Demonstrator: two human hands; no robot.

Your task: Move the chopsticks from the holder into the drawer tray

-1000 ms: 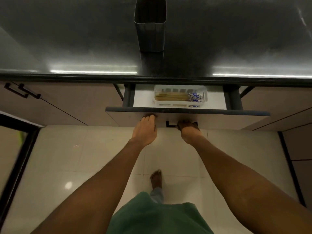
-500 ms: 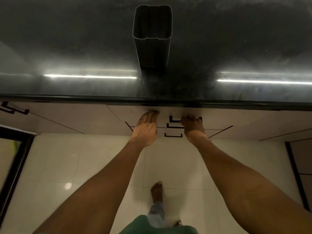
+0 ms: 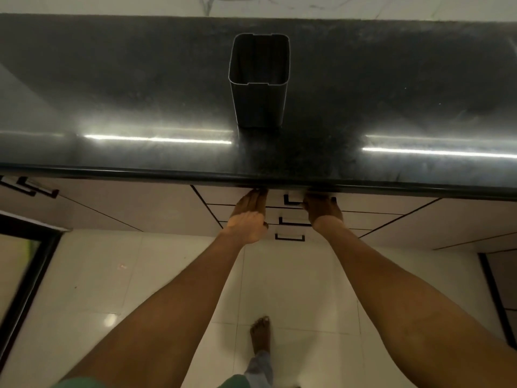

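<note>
Chopsticks: we can't see them anywhere. The top drawer (image 3: 221,196) is shut flush, so whatever is inside, tray included, is hidden.

Room, left to right:
- A dark frame (image 3: 25,275) stands at far left on pale glossy floor tiles (image 3: 112,275).
- Above it is a cabinet (image 3: 126,200) with two black pulls (image 3: 30,189).
- A black polished counter (image 3: 112,93) spans the full width, with two light streaks reflected on it.
- A pale veined wall (image 3: 84,2) runs behind the counter.
- Plain cabinet fronts carry on to the right.

Containers:
- The holder (image 3: 258,107) stands upright on the counter, centre, well back from the front edge. It is dark and squarish with an open top. Looking into its mouth, we see only inner walls.
- Under the counter lip, centre, is a stack of three drawers. Each has a black handle and all fronts are flush.

Hands:
- The left hand (image 3: 249,219) lies flat on the top drawer front, left of the top handle (image 3: 292,201). Its fingers are straight and together, tips just under the lip.
- The right hand (image 3: 321,211) is at the right part of that handle. Its fingertips are tucked in shadow under the lip, so we can't tell if they wrap the handle or only press on it.

A bare foot (image 3: 260,331) is on the tiles between the forearms, with green cloth (image 3: 235,382) at the bottom edge.
</note>
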